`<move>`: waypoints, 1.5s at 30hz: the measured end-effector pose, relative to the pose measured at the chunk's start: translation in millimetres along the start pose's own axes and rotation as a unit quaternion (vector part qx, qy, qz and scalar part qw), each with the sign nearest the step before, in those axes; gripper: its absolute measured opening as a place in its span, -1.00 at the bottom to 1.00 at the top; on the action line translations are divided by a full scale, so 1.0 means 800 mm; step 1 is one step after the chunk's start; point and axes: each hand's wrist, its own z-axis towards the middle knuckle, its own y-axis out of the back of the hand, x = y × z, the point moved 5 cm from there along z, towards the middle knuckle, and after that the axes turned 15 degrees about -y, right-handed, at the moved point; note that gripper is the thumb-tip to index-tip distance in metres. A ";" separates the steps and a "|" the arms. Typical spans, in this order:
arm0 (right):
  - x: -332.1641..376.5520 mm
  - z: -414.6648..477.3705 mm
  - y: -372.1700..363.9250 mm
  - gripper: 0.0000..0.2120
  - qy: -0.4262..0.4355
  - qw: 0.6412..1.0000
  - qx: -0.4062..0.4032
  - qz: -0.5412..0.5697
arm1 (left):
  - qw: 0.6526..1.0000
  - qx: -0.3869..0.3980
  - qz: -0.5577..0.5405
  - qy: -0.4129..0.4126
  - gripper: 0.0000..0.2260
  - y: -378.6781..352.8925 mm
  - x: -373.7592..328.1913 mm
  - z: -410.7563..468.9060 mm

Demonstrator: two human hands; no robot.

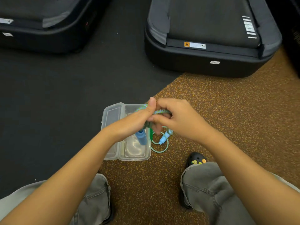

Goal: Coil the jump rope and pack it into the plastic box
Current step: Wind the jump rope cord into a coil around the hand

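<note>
A clear plastic box (135,154) lies open on the floor, its hinged lid (112,118) folded out to the left. Above it I hold the jump rope (159,112), a green-and-blue braided cord gathered into loops. My left hand (138,121) grips the bundle, thumb up. My right hand (176,117) pinches the cord right beside it. One blue handle (142,138) hangs below my left hand over the box. The other blue handle (164,138) dangles under my right hand, with a loose loop of cord (159,149) hanging over the floor beside the box.
Two black treadmill bases, one (207,59) at the back right and the other (40,41) at the back left, stand on dark matting. The box sits on the edge of brown speckled flooring (227,111). My knees in grey trousers and a black clog (196,160) are near the box.
</note>
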 end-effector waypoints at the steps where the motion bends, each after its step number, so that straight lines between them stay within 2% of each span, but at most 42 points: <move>1: -0.002 0.001 0.005 -0.82 -0.003 1.000 -0.020 0.005 | 1.000 0.026 0.008 -0.001 -0.38 -0.004 -0.001 -0.001; 3: -0.007 0.002 0.013 -0.81 -0.015 0.998 -0.048 0.025 | 0.998 0.068 -0.015 -0.001 -0.38 -0.010 -0.001 -0.002; 6: -0.013 0.005 0.018 -0.73 -0.036 0.993 -0.055 0.100 | 0.986 0.101 -0.131 -0.013 -0.43 -0.013 -0.004 -0.004; 10: -0.019 0.011 0.020 -0.66 -0.069 0.985 -0.060 0.148 | 0.961 0.112 -0.245 -0.065 -0.61 -0.007 -0.010 -0.006; 14: -0.016 0.009 -0.003 -0.71 -0.070 0.992 0.000 0.105 | 0.924 0.039 -0.369 -0.096 -0.76 0.007 -0.013 -0.003; 18: -0.017 0.008 -0.015 -0.71 -0.084 0.993 0.033 0.073 | 0.894 -0.035 -0.436 -0.097 -0.85 0.017 -0.007 0.000; 23: -0.014 0.003 -0.023 -0.70 -0.090 0.992 0.080 0.036 | 0.856 -0.142 -0.490 -0.087 -0.80 0.034 -0.002 0.003; 26: -0.012 -0.003 -0.033 -0.80 -0.084 0.987 0.135 -0.006 | 0.864 -0.217 -0.449 -0.063 -0.79 0.044 0.009 0.003; 28: -0.010 -0.007 -0.038 -0.78 -0.072 0.984 0.157 -0.033 | 0.875 -0.250 -0.412 -0.037 -0.78 0.047 0.018 0.003; 32: 0.000 -0.014 -0.046 -0.79 -0.038 0.980 0.187 -0.059 | 0.890 -0.277 -0.362 -0.005 -0.76 0.046 0.030 0.005; 35: 0.007 -0.015 -0.045 -0.75 -0.008 0.984 0.167 -0.065 | 0.912 -0.279 -0.299 0.016 -0.74 0.041 0.035 0.008; 38: 0.012 -0.012 -0.032 -0.86 0.013 0.992 0.121 -0.041 | 0.955 -0.238 -0.173 0.049 -0.69 0.031 0.039 0.007; 41: 0.008 -0.007 -0.011 -0.84 -0.003 0.998 0.065 0.004 | 0.984 -0.143 -0.078 0.069 -0.41 0.015 0.044 0.006; 43: 0.002 -0.005 0.002 -0.82 -0.013 0.999 0.026 0.024 | 0.994 -0.075 -0.065 0.048 -0.26 0.001 0.036 0.007; 45: -0.007 -0.001 0.011 -0.81 -0.022 0.999 -0.005 0.035 | 0.995 -0.029 -0.098 0.025 -0.26 -0.010 0.025 0.008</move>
